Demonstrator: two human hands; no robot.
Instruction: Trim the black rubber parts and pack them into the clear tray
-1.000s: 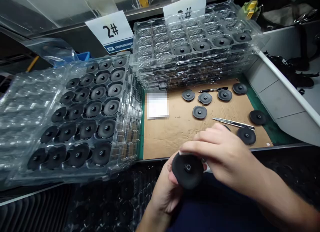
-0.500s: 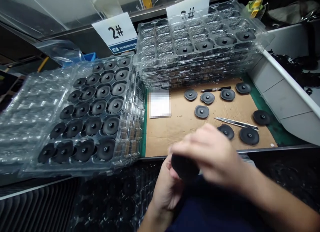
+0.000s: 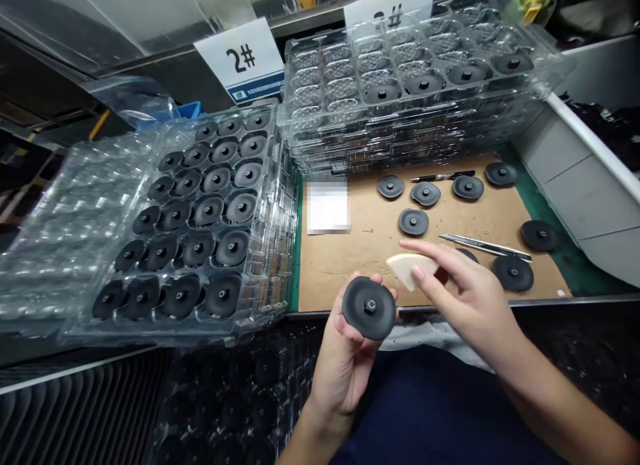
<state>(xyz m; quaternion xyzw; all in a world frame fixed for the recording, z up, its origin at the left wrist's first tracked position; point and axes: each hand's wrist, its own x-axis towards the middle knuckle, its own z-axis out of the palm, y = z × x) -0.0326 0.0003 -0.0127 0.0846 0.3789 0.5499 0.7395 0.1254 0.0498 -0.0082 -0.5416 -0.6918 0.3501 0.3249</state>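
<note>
My left hand (image 3: 345, 365) grips a round black disc (image 3: 361, 318) with a small raised hub, its face turned up toward me. To the right, my right hand (image 3: 465, 291) pinches a pale, wedge-shaped pad (image 3: 411, 267) that looks like a sponge, held a short way above and apart from the disc. Several similar discs lie loose on the brown cardboard (image 3: 345, 271), among them one disc (image 3: 414, 222) just beyond my hands and another disc (image 3: 513, 273) right of my right hand, which partly hides a neighbouring one.
A slim craft knife (image 3: 485, 247) and a pen (image 3: 443, 177) lie on the cardboard. Stacked clear trays (image 3: 330, 128) stand behind; another stack (image 3: 273, 218) filled with discs is at left. A blurred white card (image 3: 327, 210) lies near the left edge. A grey bin wall (image 3: 600, 185) borders the right.
My right hand has lifted off the disc and moved right, bringing the pale pad into view. The disc in my left hand now faces up. The view has shifted slightly.
</note>
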